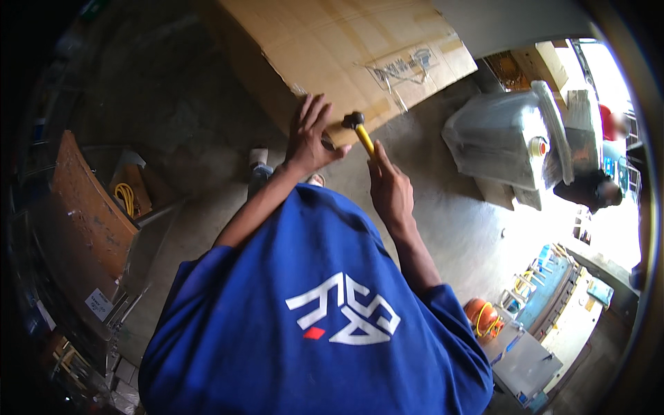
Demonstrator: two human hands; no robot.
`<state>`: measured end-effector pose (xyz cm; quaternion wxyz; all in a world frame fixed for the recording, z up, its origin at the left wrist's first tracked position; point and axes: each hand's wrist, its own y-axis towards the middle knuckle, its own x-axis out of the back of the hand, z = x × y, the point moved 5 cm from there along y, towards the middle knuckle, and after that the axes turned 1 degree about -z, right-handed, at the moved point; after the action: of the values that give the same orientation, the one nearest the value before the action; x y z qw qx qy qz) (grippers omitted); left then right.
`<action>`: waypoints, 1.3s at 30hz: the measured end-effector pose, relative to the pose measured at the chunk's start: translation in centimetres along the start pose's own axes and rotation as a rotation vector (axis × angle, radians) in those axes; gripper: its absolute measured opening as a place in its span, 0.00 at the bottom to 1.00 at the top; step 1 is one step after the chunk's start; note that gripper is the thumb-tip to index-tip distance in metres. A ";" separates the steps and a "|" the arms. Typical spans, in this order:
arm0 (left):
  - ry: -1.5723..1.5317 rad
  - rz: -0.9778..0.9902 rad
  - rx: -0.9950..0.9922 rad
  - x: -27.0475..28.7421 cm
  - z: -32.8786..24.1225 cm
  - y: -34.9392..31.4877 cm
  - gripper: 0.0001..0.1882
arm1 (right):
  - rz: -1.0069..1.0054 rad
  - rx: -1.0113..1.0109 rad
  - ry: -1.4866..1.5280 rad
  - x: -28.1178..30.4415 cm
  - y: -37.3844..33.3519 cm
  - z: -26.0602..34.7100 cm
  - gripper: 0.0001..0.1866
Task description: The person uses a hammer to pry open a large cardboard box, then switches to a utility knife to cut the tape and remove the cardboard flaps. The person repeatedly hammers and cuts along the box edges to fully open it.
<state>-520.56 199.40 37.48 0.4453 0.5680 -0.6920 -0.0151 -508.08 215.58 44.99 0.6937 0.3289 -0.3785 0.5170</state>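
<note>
A large brown cardboard box [346,41] with strips of tape stands in front of me. At its near corner is my left hand [309,142], fingers stretched out and apart against the cardboard, the thumb reaching right along the near edge. My right hand [391,190] is wrapped round the yellow handle of a hammer [362,138]. The hammer's dark head is up, over the near edge of the box, just right of my left hand. Whether the head touches the cardboard I cannot tell.
A bundle wrapped in clear plastic [491,135] stands to the right. Lower right is a workbench [553,318] with tools and an orange, round thing [482,317] beside it. On the left are a brown curved panel [93,200] and a coiled yellow cord [124,198].
</note>
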 end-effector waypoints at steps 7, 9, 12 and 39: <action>0.015 0.031 0.005 -0.1 -0.2 0.4 0.51 | -0.171 0.062 0.069 0.3 -1.0 0.3 0.25; 0.000 0.025 -0.006 -0.1 -0.3 0.2 0.51 | 0.036 0.002 -0.070 -1.3 -0.7 -1.4 0.25; 0.003 0.018 -0.014 -0.1 -0.1 0.2 0.52 | 0.047 0.041 -0.068 0.8 1.0 0.0 0.25; 0.144 0.101 -0.042 2.1 -2.4 0.6 0.42 | -0.248 -0.379 0.337 0.5 -5.7 -4.4 0.23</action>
<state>-519.37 199.08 40.51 0.5062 0.5225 -0.6853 0.0336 -501.70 218.12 42.86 0.8540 0.1468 -0.3045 0.3955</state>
